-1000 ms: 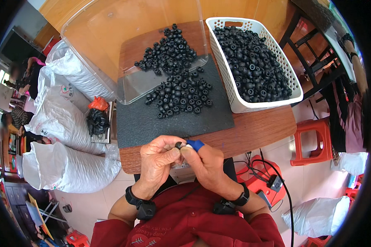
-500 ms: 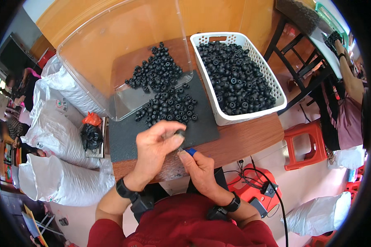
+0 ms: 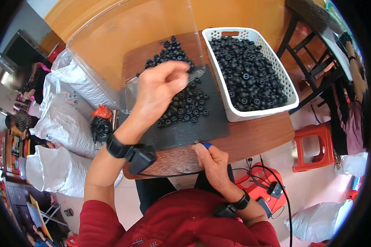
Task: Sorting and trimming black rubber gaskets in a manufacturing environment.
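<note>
My left hand (image 3: pixel 163 84) is raised over the near edge of a clear plastic bin (image 3: pixel 200 73), fingers curled together. Whatever lies within those fingers is hidden. Inside the tilted bin is a heap of small round black parts (image 3: pixel 173 48), partly covered by the hand. More black hollow parts (image 3: pixel 187 108) lie loose on the dark mat (image 3: pixel 193 133). By the table's front edge, my right hand (image 3: pixel 213 164) pinches a small tool (image 3: pixel 196 142) with a short metal tip. Something blue, a handle or a finger wrap, shows at its forefinger.
A white perforated basket (image 3: pixel 261 114) full of black parts stands right on the wooden table (image 3: pixel 259 131). White sacks (image 3: pixel 62 127) crowd the left floor. At right are a red stool (image 3: pixel 315 146), a cable (image 3: pixel 287 206) and another person's arm (image 3: pixel 358 74).
My left hand has moved up and away from the right hand, where it held a black part, to above the bin. My right hand stays near the table edge with the tool.
</note>
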Action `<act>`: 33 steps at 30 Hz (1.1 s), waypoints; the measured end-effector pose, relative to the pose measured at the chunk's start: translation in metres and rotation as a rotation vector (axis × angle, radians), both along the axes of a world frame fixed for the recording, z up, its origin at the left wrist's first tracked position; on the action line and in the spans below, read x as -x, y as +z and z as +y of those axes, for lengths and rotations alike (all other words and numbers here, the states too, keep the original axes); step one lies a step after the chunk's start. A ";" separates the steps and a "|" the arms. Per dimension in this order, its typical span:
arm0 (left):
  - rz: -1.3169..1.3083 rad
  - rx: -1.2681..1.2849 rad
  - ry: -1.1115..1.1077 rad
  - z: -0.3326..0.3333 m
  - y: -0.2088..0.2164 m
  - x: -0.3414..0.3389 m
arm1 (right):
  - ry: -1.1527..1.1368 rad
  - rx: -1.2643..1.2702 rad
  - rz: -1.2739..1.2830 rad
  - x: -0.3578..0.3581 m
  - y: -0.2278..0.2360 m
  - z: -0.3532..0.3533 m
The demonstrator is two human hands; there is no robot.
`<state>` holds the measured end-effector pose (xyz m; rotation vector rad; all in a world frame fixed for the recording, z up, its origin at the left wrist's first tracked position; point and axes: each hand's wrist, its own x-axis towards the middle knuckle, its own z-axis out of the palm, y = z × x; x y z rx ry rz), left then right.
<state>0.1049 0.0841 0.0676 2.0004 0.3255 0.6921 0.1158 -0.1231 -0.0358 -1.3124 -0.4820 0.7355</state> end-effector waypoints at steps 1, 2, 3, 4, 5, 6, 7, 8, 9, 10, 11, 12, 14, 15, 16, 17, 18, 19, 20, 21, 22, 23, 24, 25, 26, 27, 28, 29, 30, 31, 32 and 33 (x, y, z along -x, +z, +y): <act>0.057 -0.025 0.070 0.007 -0.008 0.019 | 0.017 0.005 -0.015 -0.001 0.000 0.000; 0.112 -0.053 0.143 0.012 -0.018 0.038 | 0.033 -0.005 -0.009 0.000 0.000 0.000; 0.148 -0.080 0.207 0.014 -0.029 0.055 | 0.028 -0.014 -0.018 0.001 -0.001 0.001; 0.185 -0.108 0.272 0.013 -0.040 0.070 | 0.023 -0.022 -0.026 0.001 -0.003 0.001; 0.213 -0.171 0.288 0.010 -0.049 0.083 | 0.025 -0.020 -0.037 0.002 -0.006 0.002; 0.236 -0.230 0.302 0.006 -0.057 0.094 | 0.033 -0.019 -0.037 0.002 -0.005 0.001; 0.237 -0.206 0.327 0.000 -0.065 0.101 | 0.040 -0.002 -0.037 0.002 -0.003 0.001; 0.217 -0.273 0.316 -0.002 -0.076 0.105 | 0.045 0.015 -0.038 0.003 -0.002 0.000; 0.190 -0.343 0.316 -0.006 -0.082 0.105 | 0.049 0.017 -0.041 0.004 -0.002 0.001; 0.163 -0.413 0.316 -0.010 -0.087 0.103 | 0.050 0.011 -0.036 0.004 -0.002 0.000; 0.138 -0.492 0.321 -0.012 -0.091 0.101 | 0.051 0.006 -0.031 0.005 -0.001 0.000; 0.134 -0.490 0.320 -0.014 -0.093 0.098 | 0.048 0.007 -0.035 0.005 -0.002 0.000; 0.118 -0.681 0.309 -0.016 -0.095 0.093 | 0.046 0.005 -0.027 0.005 -0.004 0.000; 0.127 -0.675 0.294 -0.016 -0.098 0.093 | 0.042 0.006 -0.028 0.005 -0.004 0.000; 0.125 -0.675 0.291 -0.015 -0.098 0.092 | 0.048 0.005 -0.032 0.005 -0.004 0.000; 0.122 -0.726 0.274 -0.013 -0.097 0.091 | 0.054 0.004 -0.034 0.005 -0.004 0.000; 0.119 -0.775 0.256 -0.013 -0.097 0.091 | 0.050 0.006 -0.034 0.004 -0.004 0.000; 0.119 -0.773 0.253 -0.013 -0.098 0.092 | 0.054 0.005 -0.053 0.004 -0.006 0.000; 0.162 -0.768 0.240 -0.012 -0.098 0.092 | 0.058 0.003 -0.072 0.003 -0.007 0.000; 0.203 -0.763 0.227 -0.011 -0.097 0.092 | 0.054 0.003 -0.074 0.003 -0.008 0.000; 0.199 -0.764 0.225 -0.009 -0.096 0.092 | 0.039 0.001 -0.068 0.003 -0.010 0.001; 0.227 -0.773 0.193 -0.007 -0.094 0.093 | 0.025 -0.001 -0.062 0.003 -0.010 0.001; 0.256 -0.781 0.163 -0.007 -0.093 0.093 | 0.024 -0.002 -0.066 0.003 -0.010 0.001; 0.252 -0.782 0.164 -0.008 -0.091 0.092 | 0.028 -0.004 -0.053 0.003 -0.010 0.001; 0.279 -0.854 0.143 -0.009 -0.089 0.091 | 0.033 -0.008 -0.040 0.003 -0.009 0.001; 0.307 -0.928 0.123 -0.009 -0.088 0.091 | 0.034 -0.011 -0.044 0.003 -0.007 0.001; 0.304 -0.931 0.128 -0.009 -0.089 0.092 | 0.037 -0.006 -0.046 0.003 -0.004 0.001; 0.343 -1.038 0.104 -0.009 -0.092 0.093 | 0.041 -0.001 -0.049 0.004 -0.002 0.001; 0.382 -1.144 0.078 -0.009 -0.094 0.093 | 0.041 -0.005 -0.055 0.003 -0.001 0.001; 0.404 -1.195 0.061 -0.009 -0.094 0.094 | 0.039 0.003 -0.047 0.004 0.000 0.000; 0.399 -1.198 0.067 -0.010 -0.094 0.095 | 0.037 0.011 -0.038 0.004 0.000 0.000; 0.415 -1.202 0.080 -0.011 -0.094 0.097 | 0.037 0.008 -0.044 0.005 -0.002 -0.001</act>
